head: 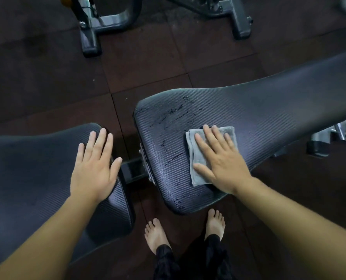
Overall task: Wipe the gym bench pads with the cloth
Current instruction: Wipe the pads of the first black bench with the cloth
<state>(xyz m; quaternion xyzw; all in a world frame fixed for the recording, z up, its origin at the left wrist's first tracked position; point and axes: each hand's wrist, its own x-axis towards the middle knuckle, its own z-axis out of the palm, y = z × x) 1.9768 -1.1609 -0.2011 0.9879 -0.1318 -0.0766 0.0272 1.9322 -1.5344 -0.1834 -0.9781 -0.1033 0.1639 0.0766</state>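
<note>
Two black ribbed bench pads lie side by side with a gap between them. On the long back pad [258,110] at the right, my right hand [218,158] presses flat with straight fingers on a folded grey cloth [196,158]. Wet streaks and droplets mark that pad left of the cloth and near its front edge. My left hand [95,164] rests flat, fingers straight, on the right end of the seat pad [26,168] at the left.
The bench's metal hinge and frame [135,168] show in the gap between the pads. Grey machine legs [91,37] stand on the dark rubber floor tiles at the back. A bench foot [319,146] sticks out at right. Bare feet [158,235] stand below the pads.
</note>
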